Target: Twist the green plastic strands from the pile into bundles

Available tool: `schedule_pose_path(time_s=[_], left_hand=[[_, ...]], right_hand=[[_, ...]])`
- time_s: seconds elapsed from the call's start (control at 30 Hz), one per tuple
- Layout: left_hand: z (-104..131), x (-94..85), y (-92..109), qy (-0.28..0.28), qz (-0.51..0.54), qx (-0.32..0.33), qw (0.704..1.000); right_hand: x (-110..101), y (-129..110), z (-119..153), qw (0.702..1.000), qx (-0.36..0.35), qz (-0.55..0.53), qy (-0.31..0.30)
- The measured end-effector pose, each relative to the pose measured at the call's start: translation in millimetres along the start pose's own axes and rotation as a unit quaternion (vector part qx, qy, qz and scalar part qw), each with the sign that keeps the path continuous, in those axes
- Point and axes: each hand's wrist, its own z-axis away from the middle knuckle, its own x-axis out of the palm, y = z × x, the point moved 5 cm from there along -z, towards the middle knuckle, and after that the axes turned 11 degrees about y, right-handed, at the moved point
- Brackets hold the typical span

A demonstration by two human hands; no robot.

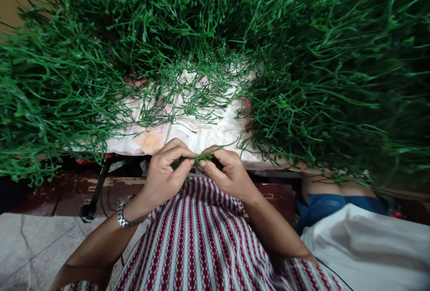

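My left hand [169, 170] and my right hand [226, 170] meet in front of my lap at the near edge of the cloth. Thumbs and fingertips of both pinch a small cluster of thin green stems [201, 157]; whether they are real or artificial I cannot tell. One long strand curves from the cluster up and to the right. Part of the cluster is hidden behind my fingers. Beyond my hands, loose green stems [201, 98] with small branched tips lie scattered on the flowered cloth [188, 132].
Large heaps of the same stems rise at the left [50, 89], at the back [174, 9] and at the right [322, 89]. A dark red wooden edge [121, 188] runs below the cloth. Someone in a white garment [366, 246] sits close on my right.
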Motion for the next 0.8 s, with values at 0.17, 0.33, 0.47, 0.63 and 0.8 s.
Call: schedule_pose_path(time_s=[0.17, 0.33, 0.47, 0.63, 0.8], left_hand=[[2, 7.8, -3, -0.128, 0.012, -0.081, 0.988], [3, 8.5, -6, -0.166, -0.017, -0.072, 0.983], [11, 13.9, -3, -0.281, 0.061, -0.081, 0.954], [18, 14.4, 0, -0.330, 0.135, -0.140, 0.923], [17, -0.5, -12, -0.258, 0.185, -0.197, 0.928]], right_hand=[[3, -4, 2, 0.994, -0.062, 0.076, -0.040], [6, -9, 5, 0.988, -0.087, 0.091, -0.088], [12, -14, 10, 0.969, -0.067, -0.057, -0.229], [17, -12, 18, 0.934, 0.031, -0.191, -0.301], [9, -8, 27, 0.898, 0.080, -0.292, -0.320]])
